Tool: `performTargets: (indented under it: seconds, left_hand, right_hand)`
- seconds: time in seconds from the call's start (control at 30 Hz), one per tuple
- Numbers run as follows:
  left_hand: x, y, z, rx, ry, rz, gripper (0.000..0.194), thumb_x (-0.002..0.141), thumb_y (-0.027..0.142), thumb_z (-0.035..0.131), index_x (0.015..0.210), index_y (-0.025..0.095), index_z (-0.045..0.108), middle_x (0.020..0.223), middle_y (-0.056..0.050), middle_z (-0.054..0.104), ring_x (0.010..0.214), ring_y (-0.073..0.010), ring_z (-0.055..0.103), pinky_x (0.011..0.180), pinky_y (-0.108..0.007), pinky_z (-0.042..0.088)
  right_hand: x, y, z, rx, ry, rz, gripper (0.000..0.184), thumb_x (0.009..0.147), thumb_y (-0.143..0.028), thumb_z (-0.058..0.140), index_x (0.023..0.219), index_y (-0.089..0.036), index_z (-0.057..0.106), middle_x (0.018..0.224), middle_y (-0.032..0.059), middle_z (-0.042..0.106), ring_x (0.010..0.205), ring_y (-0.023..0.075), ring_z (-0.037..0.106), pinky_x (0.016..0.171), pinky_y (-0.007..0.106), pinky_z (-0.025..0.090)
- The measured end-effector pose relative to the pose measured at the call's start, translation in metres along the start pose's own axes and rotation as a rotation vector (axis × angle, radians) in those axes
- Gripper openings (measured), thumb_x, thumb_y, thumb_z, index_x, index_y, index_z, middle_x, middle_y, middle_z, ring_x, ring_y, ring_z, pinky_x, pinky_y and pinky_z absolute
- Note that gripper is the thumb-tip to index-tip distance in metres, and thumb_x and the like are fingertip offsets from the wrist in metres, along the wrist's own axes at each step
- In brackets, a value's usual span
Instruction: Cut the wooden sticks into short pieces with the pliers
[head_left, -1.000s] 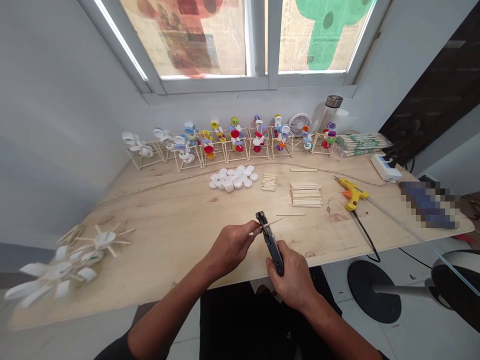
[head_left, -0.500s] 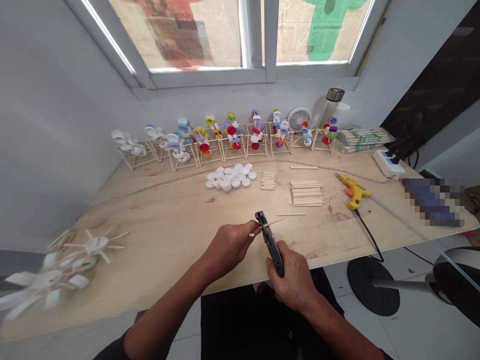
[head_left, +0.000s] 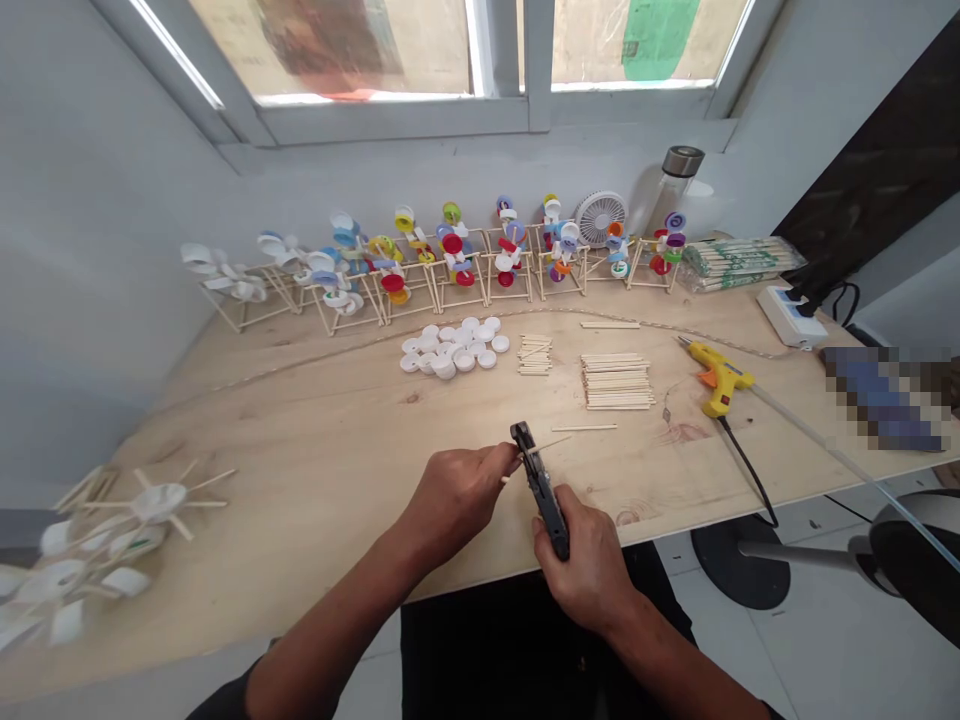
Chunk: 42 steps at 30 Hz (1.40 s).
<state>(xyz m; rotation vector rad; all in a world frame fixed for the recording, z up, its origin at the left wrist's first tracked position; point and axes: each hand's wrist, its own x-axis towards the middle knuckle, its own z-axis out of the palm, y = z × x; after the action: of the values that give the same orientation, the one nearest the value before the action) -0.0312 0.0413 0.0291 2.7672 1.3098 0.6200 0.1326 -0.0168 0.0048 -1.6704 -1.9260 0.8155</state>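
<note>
My left hand [head_left: 469, 490] pinches a thin wooden stick [head_left: 551, 443] near its left end. The stick passes through the jaws of a dark hand cutter [head_left: 541, 490], and its pointed right part sticks out beyond them. Around the cutter's handles my right hand [head_left: 589, 555] is closed. Just past the jaws lies a single loose stick [head_left: 585, 428] on the wooden table [head_left: 322, 450]. Behind it are a pile of long sticks [head_left: 616, 382], a small heap of short sticks [head_left: 535, 355] and a cluster of white bottle caps [head_left: 454, 348].
Stick frames with coloured bottle-cap wheels [head_left: 457, 262] line the wall. To the right are a yellow glue gun [head_left: 718, 378] with its cord, a power strip [head_left: 791, 317] and bagged sticks [head_left: 739, 262]. White stick-and-cap wheels [head_left: 159, 502] lie at the left.
The view has shifted slightly, so the objects along the table's back sit higher in the picture. Both hands keep their hold, with the stick still in the cutter's jaws.
</note>
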Motion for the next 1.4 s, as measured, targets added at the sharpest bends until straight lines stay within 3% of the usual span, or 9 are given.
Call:
performTargets:
  seconds: [0.3,0.57,0.83,1.07,1.2,1.4]
  left_hand:
    - [0.002,0.004,0.009,0.114,0.101,-0.007,0.022,0.088,0.020,0.036,0.076,0.015,0.054,0.055,0.001,0.055,0.047,-0.0095,0.048,0.047,-0.021,0.031]
    - [-0.010,0.008,0.008,0.285,0.133,-0.013,0.019,0.088,0.019,0.037,0.092,0.014,0.055,0.057,0.000,0.056,0.047,-0.0110,0.048,0.047,-0.022,0.031]
    - [-0.011,0.006,0.007,0.057,0.056,-0.034,0.022,0.089,0.018,0.032,0.083,0.015,0.053,0.061,-0.001,0.060,0.051,-0.0117,0.053,0.046,-0.020,0.033]
    - [-0.007,0.004,-0.009,-0.217,-0.184,-0.172,0.023,0.089,0.024,0.029,0.084,0.016,0.051,0.060,-0.001,0.058,0.053,-0.0128,0.054,0.049,-0.021,0.034]
    - [0.000,0.002,-0.020,-0.469,-0.289,-0.214,0.029,0.090,0.029,0.028,0.083,0.017,0.053,0.068,-0.001,0.059,0.060,-0.0120,0.054,0.058,-0.021,0.039]
    - [0.008,-0.004,-0.020,-0.681,-0.343,-0.247,0.034,0.091,0.033,0.028,0.081,0.016,0.055,0.078,-0.001,0.059,0.073,-0.0118,0.054,0.070,-0.022,0.042]
  right_hand:
    - [0.000,0.002,0.003,0.011,0.048,0.032,0.002,0.075,-0.021,0.047,0.073,-0.020,0.047,0.056,-0.0029,0.055,0.050,0.0135,0.052,0.050,0.022,0.030]
    - [-0.002,-0.002,-0.001,-0.020,0.011,0.030,0.002,0.076,-0.022,0.048,0.075,-0.020,0.048,0.061,-0.0009,0.060,0.057,0.0155,0.056,0.053,0.023,0.031]
    - [-0.007,-0.001,0.000,-0.024,0.000,0.014,0.003,0.078,-0.023,0.048,0.078,-0.020,0.049,0.064,-0.0005,0.060,0.061,0.0160,0.058,0.056,0.023,0.032]
    - [-0.006,-0.004,-0.005,-0.025,-0.054,0.012,0.005,0.078,-0.025,0.047,0.079,-0.020,0.048,0.065,-0.0002,0.061,0.061,0.0159,0.057,0.056,0.023,0.032]
    - [-0.006,-0.004,-0.007,-0.015,-0.076,0.018,0.006,0.079,-0.025,0.047,0.080,-0.020,0.048,0.065,-0.0002,0.060,0.060,0.0154,0.056,0.056,0.023,0.032]
    - [-0.003,-0.002,-0.006,0.014,-0.084,0.026,0.007,0.079,-0.025,0.046,0.083,-0.020,0.048,0.068,0.0003,0.061,0.061,0.0156,0.057,0.056,0.023,0.033]
